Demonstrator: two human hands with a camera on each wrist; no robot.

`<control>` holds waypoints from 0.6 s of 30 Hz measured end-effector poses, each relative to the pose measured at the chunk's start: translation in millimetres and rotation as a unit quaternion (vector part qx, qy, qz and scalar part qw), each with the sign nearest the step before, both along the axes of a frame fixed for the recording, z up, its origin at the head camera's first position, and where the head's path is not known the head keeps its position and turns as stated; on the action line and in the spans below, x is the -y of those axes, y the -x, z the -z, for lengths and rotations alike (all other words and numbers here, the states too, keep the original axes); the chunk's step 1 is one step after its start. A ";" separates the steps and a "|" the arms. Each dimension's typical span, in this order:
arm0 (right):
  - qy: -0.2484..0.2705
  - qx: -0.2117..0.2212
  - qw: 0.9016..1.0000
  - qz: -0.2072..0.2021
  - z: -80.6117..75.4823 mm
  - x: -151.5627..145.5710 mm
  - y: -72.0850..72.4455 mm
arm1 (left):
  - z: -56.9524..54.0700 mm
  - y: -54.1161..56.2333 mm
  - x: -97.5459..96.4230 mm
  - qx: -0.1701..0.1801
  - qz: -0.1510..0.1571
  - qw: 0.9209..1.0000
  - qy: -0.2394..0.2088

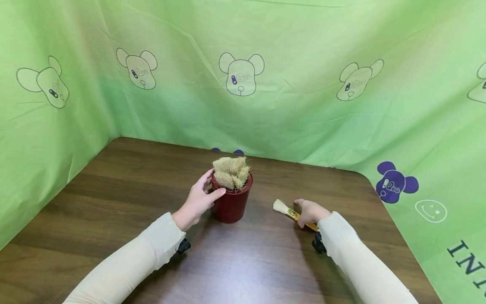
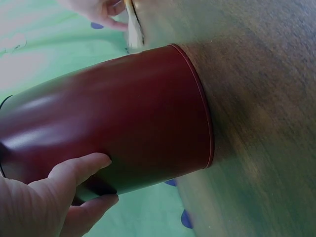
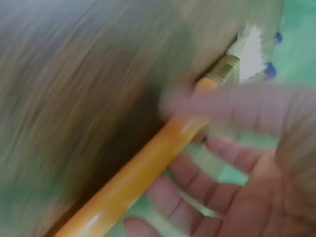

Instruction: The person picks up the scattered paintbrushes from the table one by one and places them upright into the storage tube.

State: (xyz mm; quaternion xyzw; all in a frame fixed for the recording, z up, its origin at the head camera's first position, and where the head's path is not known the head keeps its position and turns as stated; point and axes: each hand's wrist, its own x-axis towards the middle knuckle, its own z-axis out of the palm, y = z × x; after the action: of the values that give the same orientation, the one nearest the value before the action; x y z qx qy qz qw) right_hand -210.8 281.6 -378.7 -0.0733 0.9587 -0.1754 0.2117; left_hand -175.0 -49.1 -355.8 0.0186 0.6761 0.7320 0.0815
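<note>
A dark red round container (image 1: 230,207) stands upright on the table, with tan, bristly fibre clumps (image 1: 232,171) filling its top. My left hand (image 1: 198,196) holds it at the upper left, thumb by the near rim. In the left wrist view, two fingertips of the left hand (image 2: 64,192) press the smooth red wall (image 2: 128,113). To the right, my right hand (image 1: 310,212) grips a paintbrush (image 1: 291,213) with pale bristles, a gold ferrule and an orange handle. The thumb lies across the handle (image 3: 143,168) in the right wrist view, fingers on its other side; blur softens the contact.
The brown wooden table (image 1: 125,202) has a back edge against a green curtain (image 1: 182,105) printed with bear heads. The curtain also hangs along the left and right sides. Dark wrist devices (image 1: 319,243) sit under both sleeves.
</note>
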 end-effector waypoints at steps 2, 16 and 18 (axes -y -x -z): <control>0.007 -0.016 1.000 -0.018 -1.2 -4.7 -3.7 | 0.6 0.2 1.1 0.003 -0.001 1.000 -0.001; 0.024 -0.088 0.996 0.019 3.1 -4.0 -15.5 | 0.8 0.8 -1.5 -0.013 0.014 1.000 -0.012; 0.021 -0.087 0.995 0.030 2.5 -2.7 -15.9 | 0.6 1.0 -1.2 -0.014 0.013 1.000 -0.011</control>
State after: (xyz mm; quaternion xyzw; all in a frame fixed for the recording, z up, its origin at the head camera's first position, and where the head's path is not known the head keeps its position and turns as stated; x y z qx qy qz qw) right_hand -195.0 284.3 -381.2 -0.0637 0.9714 -0.1949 0.1201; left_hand -176.0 -47.9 -356.4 0.0385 0.6689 0.7378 0.0819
